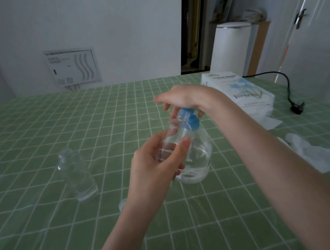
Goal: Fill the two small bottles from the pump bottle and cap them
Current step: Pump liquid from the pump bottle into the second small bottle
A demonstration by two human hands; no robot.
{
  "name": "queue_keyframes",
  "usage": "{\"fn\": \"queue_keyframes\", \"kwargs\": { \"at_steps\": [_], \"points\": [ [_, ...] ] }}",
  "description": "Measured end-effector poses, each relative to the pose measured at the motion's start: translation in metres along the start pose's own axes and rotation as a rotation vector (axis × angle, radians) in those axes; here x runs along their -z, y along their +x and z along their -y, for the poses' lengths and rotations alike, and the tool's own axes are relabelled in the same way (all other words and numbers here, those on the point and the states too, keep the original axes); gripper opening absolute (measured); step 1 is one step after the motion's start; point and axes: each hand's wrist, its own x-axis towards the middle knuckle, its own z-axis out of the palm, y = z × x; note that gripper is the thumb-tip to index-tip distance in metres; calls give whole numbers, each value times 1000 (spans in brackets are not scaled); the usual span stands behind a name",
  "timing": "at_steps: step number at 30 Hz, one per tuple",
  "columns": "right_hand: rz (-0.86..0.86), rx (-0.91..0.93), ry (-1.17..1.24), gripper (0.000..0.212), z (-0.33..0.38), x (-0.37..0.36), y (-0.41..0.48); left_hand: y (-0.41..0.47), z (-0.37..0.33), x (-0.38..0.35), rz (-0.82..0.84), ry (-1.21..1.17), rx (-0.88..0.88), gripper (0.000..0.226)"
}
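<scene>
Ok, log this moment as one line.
left hand holds bottle at pump | right hand on pump top | other bottle stands uncapped on table

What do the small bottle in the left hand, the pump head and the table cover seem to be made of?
Small bottle: probably clear glossy plastic; the background shows through. Pump head: opaque blue plastic, smooth. Table cover: perhaps vinyl sheet; it shines and creases.
</scene>
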Motion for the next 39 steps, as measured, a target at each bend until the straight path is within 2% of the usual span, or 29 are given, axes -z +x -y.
{"fn": "queue_keyframes", "kwargs": {
  "at_steps": [21,31,39],
  "points": [
    [-14,-1,-55,46,1,1,4,2,2,-1,-9,1,-6,32],
    [10,-12,11,43,-6,-8,7,-1,4,-1,5,16,23,34],
    [2,4,-8,48,-5,-4,8,-1,3,-1,-5,8,17,32]
  ]
}}
